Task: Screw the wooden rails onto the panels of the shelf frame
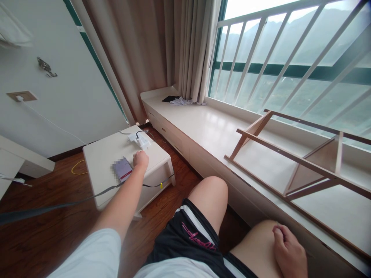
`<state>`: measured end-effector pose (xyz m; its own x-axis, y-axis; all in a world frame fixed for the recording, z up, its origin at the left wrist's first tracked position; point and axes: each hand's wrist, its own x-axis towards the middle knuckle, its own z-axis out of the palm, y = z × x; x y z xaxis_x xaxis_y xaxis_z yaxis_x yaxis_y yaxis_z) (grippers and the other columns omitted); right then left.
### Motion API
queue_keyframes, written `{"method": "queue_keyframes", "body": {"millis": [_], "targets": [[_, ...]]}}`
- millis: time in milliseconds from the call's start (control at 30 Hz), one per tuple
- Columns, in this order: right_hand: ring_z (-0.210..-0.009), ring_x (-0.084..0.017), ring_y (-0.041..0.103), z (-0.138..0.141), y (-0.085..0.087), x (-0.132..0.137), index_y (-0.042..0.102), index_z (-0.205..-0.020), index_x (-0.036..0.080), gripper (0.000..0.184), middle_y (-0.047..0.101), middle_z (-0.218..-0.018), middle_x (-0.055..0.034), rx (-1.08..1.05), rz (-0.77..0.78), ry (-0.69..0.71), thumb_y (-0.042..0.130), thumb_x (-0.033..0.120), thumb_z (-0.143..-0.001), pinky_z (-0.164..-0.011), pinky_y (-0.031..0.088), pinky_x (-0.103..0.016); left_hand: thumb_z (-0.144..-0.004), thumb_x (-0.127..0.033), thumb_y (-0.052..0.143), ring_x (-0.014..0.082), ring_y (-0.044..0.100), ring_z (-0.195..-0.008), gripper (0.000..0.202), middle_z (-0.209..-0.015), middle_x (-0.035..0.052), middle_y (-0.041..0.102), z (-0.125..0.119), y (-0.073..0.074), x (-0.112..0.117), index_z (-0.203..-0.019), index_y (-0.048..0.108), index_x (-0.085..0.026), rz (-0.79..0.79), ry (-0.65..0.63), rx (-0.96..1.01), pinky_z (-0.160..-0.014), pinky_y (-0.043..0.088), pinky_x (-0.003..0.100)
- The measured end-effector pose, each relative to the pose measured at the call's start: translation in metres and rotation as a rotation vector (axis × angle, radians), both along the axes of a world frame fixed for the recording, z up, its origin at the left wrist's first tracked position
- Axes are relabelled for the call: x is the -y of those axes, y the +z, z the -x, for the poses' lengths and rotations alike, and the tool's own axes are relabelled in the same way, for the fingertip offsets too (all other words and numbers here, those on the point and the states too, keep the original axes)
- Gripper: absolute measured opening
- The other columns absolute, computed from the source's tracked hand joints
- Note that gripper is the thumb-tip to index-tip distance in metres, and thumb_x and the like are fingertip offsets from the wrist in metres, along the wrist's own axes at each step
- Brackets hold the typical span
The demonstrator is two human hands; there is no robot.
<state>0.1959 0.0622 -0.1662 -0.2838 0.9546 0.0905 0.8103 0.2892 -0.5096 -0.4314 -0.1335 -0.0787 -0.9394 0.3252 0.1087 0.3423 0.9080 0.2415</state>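
My left hand (141,159) reaches out over the white bedside table (101,154), its fingers curled closed; whatever they hold, if anything, is hidden. Just left of it lies a purple-grey box or booklet (123,170) with a red stripe, partly blurred out. Beyond the hand, a white power strip or adapter (139,141) with a dark cable rests on the tabletop. My right hand (290,247) lies on my right thigh, fingers folded into a loose fist, with nothing seen in it.
A dark strap (72,202) crosses below my left forearm. To the right runs a low window bench (203,123), bearing a wooden rack (290,154) on its side. A black flat item (170,99) and crumpled white cloth (182,101) lie at its far end. A yellow cable (75,170) lies on the floor.
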Motion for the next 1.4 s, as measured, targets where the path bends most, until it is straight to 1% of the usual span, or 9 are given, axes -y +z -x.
{"method": "queue_keyframes", "body": {"millis": [167,367,467,600,733,833,1000,1167,1400], "targets": [[-0.08,-0.027,0.065,-0.001,-0.003,0.0,0.065,-0.101,0.02,0.041,0.07,-0.099,-0.0108,0.002,-0.001,-0.003,0.039,0.051,-0.091,-0.067,0.046,-0.035,-0.089,-0.019,0.036,0.0388,0.05,-0.114,0.033,-0.11,0.0278,0.061,-0.015,0.006,0.002,-0.102,0.063,-0.004,-0.036,0.015,-0.098,-0.091,0.045,0.052],[-0.081,-0.025,0.062,0.009,0.019,0.004,0.066,-0.088,0.019,0.042,0.069,-0.091,-0.0099,-0.089,-0.057,-0.013,0.04,0.052,-0.089,-0.07,0.046,-0.034,-0.089,-0.026,0.041,0.0266,0.057,-0.101,0.026,-0.103,0.0129,0.067,-0.065,0.031,-0.018,-0.1,0.063,-0.015,-0.208,-0.29,-0.121,-0.099,0.042,0.039],[-0.069,-0.021,0.057,0.019,0.047,0.019,0.065,-0.08,0.017,0.042,0.065,-0.076,-0.0071,-0.249,-0.06,-0.084,0.05,0.056,-0.086,-0.067,0.045,-0.033,-0.088,-0.04,0.05,0.0221,0.06,-0.088,0.029,-0.1,0.0059,0.068,-0.127,0.031,-0.044,-0.105,0.064,-0.022,-0.581,-0.503,0.04,-0.09,0.046,0.035],[-0.054,-0.014,0.044,0.051,0.073,0.054,0.063,-0.068,0.018,0.039,0.052,-0.058,0.0002,-0.596,0.038,-0.113,0.06,0.053,-0.085,-0.053,0.037,-0.027,-0.074,-0.05,0.072,0.0189,0.062,-0.085,0.043,-0.095,0.0035,0.068,-0.243,0.02,-0.075,-0.106,0.062,-0.023,-0.966,-0.564,0.818,-0.073,0.048,0.027],[-0.066,-0.015,0.054,0.09,0.077,0.087,0.072,-0.085,0.019,0.031,0.066,-0.076,-0.003,-0.885,0.204,-0.128,0.073,0.049,-0.077,-0.062,0.045,-0.027,-0.065,-0.045,0.081,0.0156,0.06,-0.075,0.046,-0.083,0.0018,0.065,-0.35,0.017,-0.091,-0.098,0.059,-0.023,-1.031,-0.538,1.313,-0.062,0.044,0.023],[-0.062,-0.013,0.051,0.106,0.076,0.096,0.073,-0.089,0.02,0.032,0.065,-0.073,-0.0007,-1.028,0.251,-0.2,0.078,0.047,-0.072,-0.058,0.044,-0.025,-0.065,-0.043,0.082,0.0182,0.063,-0.079,0.044,-0.085,0.0029,0.065,-0.397,0.022,-0.097,-0.096,0.057,-0.024,-0.991,-0.58,1.499,-0.066,0.049,0.026],[-0.063,-0.014,0.053,0.105,0.08,0.087,0.07,-0.082,0.02,0.03,0.065,-0.073,-0.0007,-1.247,0.234,-0.243,0.077,0.047,-0.073,-0.061,0.044,-0.027,-0.065,-0.039,0.082,0.019,0.064,-0.081,0.043,-0.085,0.0034,0.066,-0.424,0.024,-0.108,-0.096,0.055,-0.023,-0.979,-0.605,1.61,-0.073,0.053,0.03],[-0.051,-0.009,0.034,0.093,0.084,0.076,0.067,-0.085,0.02,0.031,0.047,-0.06,0.0045,-1.286,0.21,-0.248,0.065,0.05,-0.085,-0.05,0.032,-0.023,-0.065,-0.04,0.082,0.0207,0.066,-0.085,0.045,-0.088,0.0033,0.068,-0.44,0.025,-0.122,-0.097,0.054,-0.025,-0.948,-0.632,1.61,-0.072,0.052,0.029],[-0.047,-0.006,0.03,0.037,0.087,0.047,0.053,-0.08,0.019,0.04,0.042,-0.065,0.0054,-1.249,0.114,-0.336,0.052,0.057,-0.092,-0.044,0.024,-0.022,-0.071,-0.051,0.075,0.0228,0.062,-0.09,0.039,-0.094,0.0057,0.067,-0.436,0.017,-0.168,-0.094,0.062,-0.022,-0.74,-1.003,1.268,-0.079,0.048,0.032]]}}
